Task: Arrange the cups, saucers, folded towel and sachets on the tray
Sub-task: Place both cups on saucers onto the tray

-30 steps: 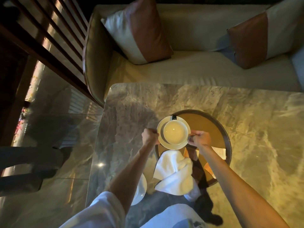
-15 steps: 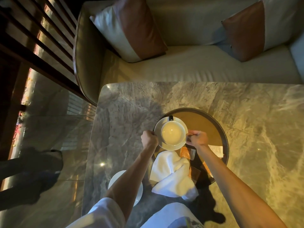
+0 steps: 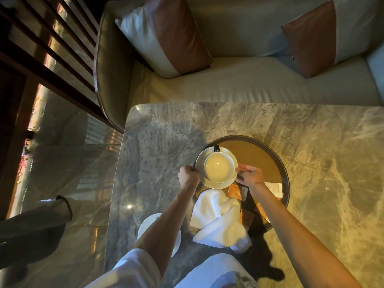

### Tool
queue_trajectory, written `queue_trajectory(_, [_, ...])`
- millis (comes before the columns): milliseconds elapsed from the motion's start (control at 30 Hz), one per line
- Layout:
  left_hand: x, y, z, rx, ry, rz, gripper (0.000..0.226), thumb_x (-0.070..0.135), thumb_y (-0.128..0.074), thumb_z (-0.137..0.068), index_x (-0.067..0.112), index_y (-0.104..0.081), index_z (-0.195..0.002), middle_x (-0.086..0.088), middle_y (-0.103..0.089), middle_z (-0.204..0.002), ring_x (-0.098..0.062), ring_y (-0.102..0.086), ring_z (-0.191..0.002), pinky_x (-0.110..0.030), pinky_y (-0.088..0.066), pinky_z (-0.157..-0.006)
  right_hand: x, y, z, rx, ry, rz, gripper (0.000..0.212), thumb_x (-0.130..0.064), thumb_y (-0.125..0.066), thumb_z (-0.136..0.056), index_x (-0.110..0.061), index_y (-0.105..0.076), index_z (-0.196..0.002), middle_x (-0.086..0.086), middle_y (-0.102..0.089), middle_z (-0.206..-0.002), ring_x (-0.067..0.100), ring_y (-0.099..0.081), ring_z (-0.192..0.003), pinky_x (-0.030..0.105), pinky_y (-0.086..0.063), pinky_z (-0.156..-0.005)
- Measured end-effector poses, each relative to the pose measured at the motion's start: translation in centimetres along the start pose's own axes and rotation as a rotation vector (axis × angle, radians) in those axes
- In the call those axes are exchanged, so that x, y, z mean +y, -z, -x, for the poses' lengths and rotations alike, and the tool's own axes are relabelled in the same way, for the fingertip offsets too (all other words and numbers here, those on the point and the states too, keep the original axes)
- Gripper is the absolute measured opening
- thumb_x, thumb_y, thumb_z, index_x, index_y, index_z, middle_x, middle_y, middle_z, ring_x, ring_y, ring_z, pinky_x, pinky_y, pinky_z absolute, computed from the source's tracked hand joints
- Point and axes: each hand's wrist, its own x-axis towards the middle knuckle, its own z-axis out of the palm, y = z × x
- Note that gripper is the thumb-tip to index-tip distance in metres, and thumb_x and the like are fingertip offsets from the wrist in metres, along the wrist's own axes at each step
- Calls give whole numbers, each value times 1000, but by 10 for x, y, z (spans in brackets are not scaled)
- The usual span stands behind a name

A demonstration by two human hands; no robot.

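A round dark-rimmed tray point(image 3: 278, 161) lies on the marble table. On its left part stands a white cup point(image 3: 219, 167) on a white saucer point(image 3: 202, 161), its dark handle pointing away from me. My left hand point(image 3: 188, 175) grips the saucer's left edge and my right hand point(image 3: 250, 176) grips its right edge. A crumpled white towel point(image 3: 218, 217) hangs over the tray's near rim. Orange and white sachets point(image 3: 234, 191) lie on the tray under my right wrist. A second white saucer point(image 3: 145, 225) sits on the table, partly hidden by my left forearm.
The marble table point(image 3: 322, 154) stretches right and left of the tray. Behind it stands a cream sofa point(image 3: 239, 88) with two brown-and-white cushions point(image 3: 166, 36). A wooden slatted screen point(image 3: 41, 48) and glossy floor are on the left.
Both hands stay on the saucer with the cup at the tray's left side, shifting it only slightly. My view has tilted, bringing the second saucer on the table into sight.
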Motion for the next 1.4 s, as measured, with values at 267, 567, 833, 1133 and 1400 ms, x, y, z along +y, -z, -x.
queue_trajectory(267, [7, 23, 6, -61, -15, -80, 25, 16, -54, -89, -1, -68, -77, -23, -72, -83, -35, -73, -81, -46, -61, -79, -6, 13, 38, -98, 52, -14, 32, -8, -59, -96, -4, -59, -128, 15, -66, -117, 29, -63, -113, 40, -51, -98])
queue_trajectory(567, [-55, 100, 51, 98, -196, -230, 27, 23, -50, -86, 4, -69, -80, -19, -72, -84, -38, -68, -83, -40, -55, -74, 33, 12, 98, -155, 273, 137, 14, -11, -59, -95, -13, -73, -92, 6, -67, -77, 18, -61, -72, 33, -54, -76])
queue_trajectory(833, [-148, 152, 101, 223, -135, -148, 18, 9, -53, -86, 1, -69, -86, -14, -73, -81, -31, -67, -81, -38, -53, -70, 97, -29, 156, -305, 286, 277, 18, 2, -53, -93, 4, -71, -88, 7, -59, -58, 5, -52, -46, 13, -43, -48])
queue_trajectory(1133, [-204, 185, 101, 266, -213, -196, 27, 2, -51, -87, 7, -54, -60, -7, -60, -61, -22, -53, -62, -30, -34, -49, 153, -61, 173, -219, 242, 448, 19, -13, -59, -95, -8, -73, -84, 8, -70, -73, 18, -64, -63, 18, -51, -58])
queue_trajectory(1400, [-227, 184, 90, 4, -301, -73, 29, 21, -54, -98, 1, -63, -116, -20, -71, -109, -33, -68, -98, -32, -52, -77, 188, -102, 191, -223, 267, 429, 21, -24, -61, -96, -11, -72, -108, 9, -72, -106, 25, -67, -97, 39, -55, -90])
